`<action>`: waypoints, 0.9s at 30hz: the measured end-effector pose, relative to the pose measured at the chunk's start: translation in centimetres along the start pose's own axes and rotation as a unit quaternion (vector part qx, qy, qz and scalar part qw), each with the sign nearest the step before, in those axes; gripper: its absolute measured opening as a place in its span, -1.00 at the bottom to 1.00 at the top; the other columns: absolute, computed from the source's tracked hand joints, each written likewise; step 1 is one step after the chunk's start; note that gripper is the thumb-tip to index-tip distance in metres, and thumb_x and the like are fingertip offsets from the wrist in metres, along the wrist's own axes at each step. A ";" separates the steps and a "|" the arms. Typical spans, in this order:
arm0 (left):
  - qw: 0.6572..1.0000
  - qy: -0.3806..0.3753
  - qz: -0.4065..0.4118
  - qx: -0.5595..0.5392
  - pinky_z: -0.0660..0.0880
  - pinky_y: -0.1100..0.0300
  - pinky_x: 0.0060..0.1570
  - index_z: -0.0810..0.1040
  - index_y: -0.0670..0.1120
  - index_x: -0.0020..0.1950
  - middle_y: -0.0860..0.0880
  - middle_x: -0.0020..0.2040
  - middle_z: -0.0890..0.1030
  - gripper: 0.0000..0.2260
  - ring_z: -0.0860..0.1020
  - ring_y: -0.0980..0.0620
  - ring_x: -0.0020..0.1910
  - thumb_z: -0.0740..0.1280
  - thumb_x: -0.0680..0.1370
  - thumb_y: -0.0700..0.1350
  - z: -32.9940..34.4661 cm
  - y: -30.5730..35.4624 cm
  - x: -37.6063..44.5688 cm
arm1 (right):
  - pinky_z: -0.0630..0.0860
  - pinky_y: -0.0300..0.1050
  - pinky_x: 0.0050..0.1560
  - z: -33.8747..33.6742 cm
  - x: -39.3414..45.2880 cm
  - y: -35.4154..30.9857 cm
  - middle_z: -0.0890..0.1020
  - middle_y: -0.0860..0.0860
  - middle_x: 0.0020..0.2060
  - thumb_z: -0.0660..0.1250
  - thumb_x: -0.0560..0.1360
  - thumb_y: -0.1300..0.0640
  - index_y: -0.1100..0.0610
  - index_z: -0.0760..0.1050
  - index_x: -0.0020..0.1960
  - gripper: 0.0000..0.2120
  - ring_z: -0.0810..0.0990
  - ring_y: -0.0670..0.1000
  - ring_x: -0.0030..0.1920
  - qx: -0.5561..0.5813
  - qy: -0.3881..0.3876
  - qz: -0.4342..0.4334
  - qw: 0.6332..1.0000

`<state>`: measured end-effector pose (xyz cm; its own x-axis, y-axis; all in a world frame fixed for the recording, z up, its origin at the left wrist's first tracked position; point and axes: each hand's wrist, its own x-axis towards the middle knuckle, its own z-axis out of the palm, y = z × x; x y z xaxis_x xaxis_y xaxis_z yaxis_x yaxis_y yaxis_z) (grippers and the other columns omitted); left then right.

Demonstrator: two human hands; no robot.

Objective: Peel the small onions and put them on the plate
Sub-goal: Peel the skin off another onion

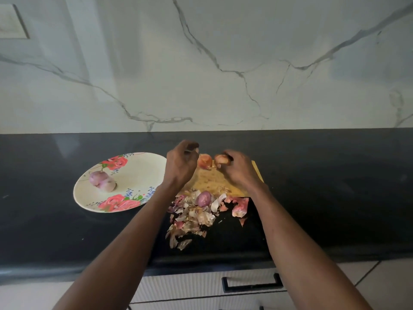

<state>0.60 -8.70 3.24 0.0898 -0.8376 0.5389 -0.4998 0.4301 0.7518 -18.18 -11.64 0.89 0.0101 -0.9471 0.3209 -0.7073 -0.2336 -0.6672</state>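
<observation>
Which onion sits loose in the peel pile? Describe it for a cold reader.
Start at the wooden cutting board on the black counter. Along its near edge lies the peel pile. The onion is its only round, glossy purple piece among dry flakes.

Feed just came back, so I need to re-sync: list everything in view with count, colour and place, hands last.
plate: one, cream with red roses, on the counter left of the board.
peeled onions: two or so, pale purple, touching, on the plate.
cutting board: one, yellowish wood, under the hands.
onion in hand: one, reddish-brown, partly skinned, above the board.
loose skin piece: one, orange-pink, between the hands.
purple onion: one, lying among the peels.
peels: a heap, tan and pink, in front of the board.
counter: black.
wall: white marble.
drawer handle: one, black, below.
left hand: fingers curled; contents unclear.
right hand: grips the onion.
</observation>
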 end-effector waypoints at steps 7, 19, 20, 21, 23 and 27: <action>0.994 0.019 -0.010 -0.106 0.52 0.42 0.01 0.63 -0.09 0.21 0.09 0.08 0.68 -0.80 0.63 0.26 -0.01 0.40 0.60 -0.17 -0.2 -1.3 0.7 | 0.52 -0.30 0.08 -1.8 -0.6 -2.6 0.59 -0.12 0.26 0.59 0.35 0.26 -0.03 0.48 0.39 -0.33 0.59 -0.17 0.12 0.241 -0.049 0.030 0.969; 0.961 -0.138 -0.042 -0.236 0.60 0.14 0.00 0.61 -0.10 0.26 -0.02 0.08 0.73 -0.65 0.69 0.04 0.05 0.50 0.49 -0.24 -1.3 -1.5 1.1 | 0.63 -0.16 -0.03 -0.4 -0.5 -3.2 0.65 0.05 0.20 0.55 0.34 0.41 0.08 0.51 0.31 -0.40 0.64 0.04 0.18 0.375 -0.075 -0.027 0.923; 0.956 -0.147 -0.044 -0.249 0.59 0.17 -0.04 0.59 -0.14 0.29 -0.05 0.09 0.72 -0.62 0.69 0.03 0.03 0.49 0.48 -0.26 -1.5 -1.5 1.1 | 0.63 -0.18 -0.06 -0.6 -0.6 -3.3 0.66 0.07 0.18 0.52 0.38 0.42 0.10 0.52 0.30 -0.46 0.65 0.05 0.17 0.396 -0.085 -0.024 0.914; 0.952 -0.157 -0.046 -0.260 0.58 0.19 -0.06 0.57 -0.19 0.33 -0.08 0.11 0.72 -0.59 0.69 0.03 0.03 0.48 0.48 -0.29 -1.7 -1.5 1.0 | 0.64 -0.14 -0.05 -0.7 -0.6 -3.2 0.68 0.10 0.14 0.49 0.43 0.38 0.13 0.55 0.26 -0.56 0.66 0.08 0.15 0.415 -0.097 -0.021 0.904; 0.947 -0.177 -0.046 -0.265 0.59 0.18 -0.02 0.54 -0.22 0.37 -0.10 0.17 0.70 -0.53 0.67 0.01 0.08 0.48 0.46 -0.34 -2.1 -1.8 0.9 | 0.64 0.04 0.07 -0.8 -0.8 -3.2 0.72 0.17 0.04 0.46 0.52 0.23 0.17 0.61 0.18 -0.76 0.69 0.20 0.09 0.422 -0.113 -0.016 0.899; 0.952 -0.180 -0.053 -0.243 0.62 0.04 0.10 0.60 -0.03 0.31 -0.04 0.20 0.69 -0.47 0.66 -0.04 0.11 0.51 0.41 -0.40 -2.6 -2.6 0.7 | 0.58 0.07 -0.13 -0.2 -1.2 -3.7 0.73 0.20 -0.17 0.34 0.61 0.00 0.23 0.65 0.04 -0.71 0.64 0.21 -0.24 0.347 -0.136 -0.002 0.928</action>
<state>4.22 -9.52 2.65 -0.2262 -0.9086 0.3511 -0.0393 0.3686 0.9287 -15.65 -9.62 3.12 0.2575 -0.9441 0.2057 -0.0828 -0.2337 -0.9688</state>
